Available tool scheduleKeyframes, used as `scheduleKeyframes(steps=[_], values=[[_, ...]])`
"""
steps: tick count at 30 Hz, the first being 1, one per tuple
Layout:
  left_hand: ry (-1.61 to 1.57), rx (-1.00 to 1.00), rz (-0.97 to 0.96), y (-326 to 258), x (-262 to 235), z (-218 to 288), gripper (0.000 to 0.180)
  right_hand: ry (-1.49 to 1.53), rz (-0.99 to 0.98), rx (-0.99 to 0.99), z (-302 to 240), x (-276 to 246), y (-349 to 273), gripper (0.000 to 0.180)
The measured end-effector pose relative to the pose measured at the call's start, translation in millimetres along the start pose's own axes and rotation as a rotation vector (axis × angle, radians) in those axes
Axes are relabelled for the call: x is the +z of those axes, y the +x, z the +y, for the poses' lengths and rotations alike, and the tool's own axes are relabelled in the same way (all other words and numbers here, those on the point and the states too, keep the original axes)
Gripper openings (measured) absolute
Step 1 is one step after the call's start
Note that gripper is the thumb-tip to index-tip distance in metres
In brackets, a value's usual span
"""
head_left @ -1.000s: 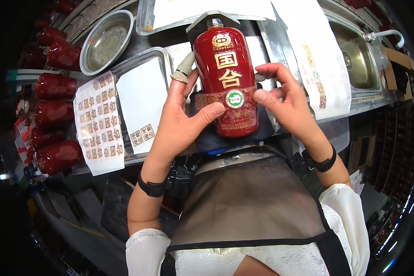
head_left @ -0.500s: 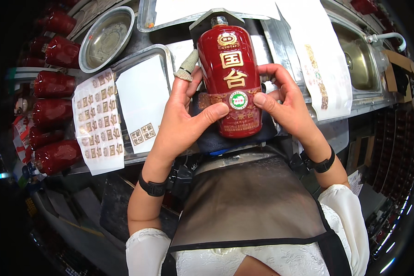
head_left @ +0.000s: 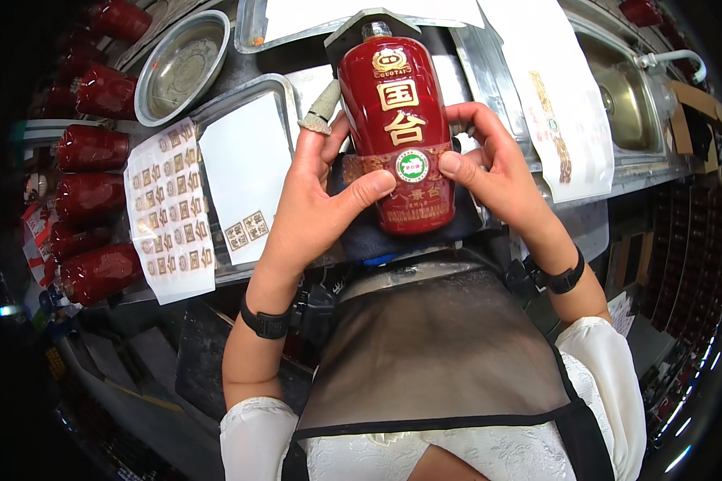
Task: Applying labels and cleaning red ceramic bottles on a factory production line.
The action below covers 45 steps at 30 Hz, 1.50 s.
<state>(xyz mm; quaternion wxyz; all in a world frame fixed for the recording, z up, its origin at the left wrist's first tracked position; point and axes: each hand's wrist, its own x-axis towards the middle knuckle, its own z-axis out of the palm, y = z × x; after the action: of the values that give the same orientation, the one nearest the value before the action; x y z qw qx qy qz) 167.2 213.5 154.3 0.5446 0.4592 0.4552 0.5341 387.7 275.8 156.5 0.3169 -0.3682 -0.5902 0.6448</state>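
Left hand (head_left: 313,204) and right hand (head_left: 497,172) grip red bottle (head_left: 397,128), thumbs flanking round green sticker (head_left: 411,166). Label sheets (head_left: 168,212), steel bowl (head_left: 180,64) lie left on counter (head_left: 297,56). Bottle base hidden by dark pad (head_left: 393,236).

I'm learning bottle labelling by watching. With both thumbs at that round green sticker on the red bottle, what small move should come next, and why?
Probably press and smooth the round sticker flat with both thumbs. The left hand and right hand grip the red bottle from either side, with a thumb tip at each side of the sticker.

Red bottles (head_left: 88,204) lie at the left beside a sticker sheet (head_left: 168,212); a steel bowl (head_left: 180,64), perhaps empty, sits beyond.
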Motion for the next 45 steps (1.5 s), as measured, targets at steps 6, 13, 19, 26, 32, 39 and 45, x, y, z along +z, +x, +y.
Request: scheduleKeyframes(steps=[6, 13, 19, 26, 32, 39, 45], values=[[0.011, 0.001, -0.025, -2.7, -3.9, -1.1, 0.091, 0.018, 0.001, 0.021, -2.1, 0.0, -4.3, 0.053], [0.103, 0.019, -0.031, -6.9, -2.3, -1.0, 0.097, -0.116, 0.074, 0.030, -6.5, 7.5, -14.4, 0.067], [0.104, 0.020, -0.024, -6.6, -0.4, -0.7, 0.096, -0.078, 0.054, 0.015, -3.2, 6.9, -13.5, 0.070], [0.002, -0.017, -0.026, -5.5, -3.2, -0.7, 0.091, 0.026, 0.029, 0.015, 0.2, 6.8, -8.3, 0.065], [-0.010, -0.039, -0.005, -3.8, -1.7, -3.8, 0.086, 0.059, 0.024, 0.034, 2.6, 7.1, -7.3, 0.058], [-0.009, -0.019, -0.002, -2.6, -1.2, -1.4, 0.083, 0.089, 0.002, 0.063, -5.2, 5.5, -6.6, 0.054], [-0.076, -0.115, 0.033, 0.0, 4.4, 1.7, 0.087, 0.140, 0.011, 0.087, -8.2, 7.8, -5.0, 0.052]])
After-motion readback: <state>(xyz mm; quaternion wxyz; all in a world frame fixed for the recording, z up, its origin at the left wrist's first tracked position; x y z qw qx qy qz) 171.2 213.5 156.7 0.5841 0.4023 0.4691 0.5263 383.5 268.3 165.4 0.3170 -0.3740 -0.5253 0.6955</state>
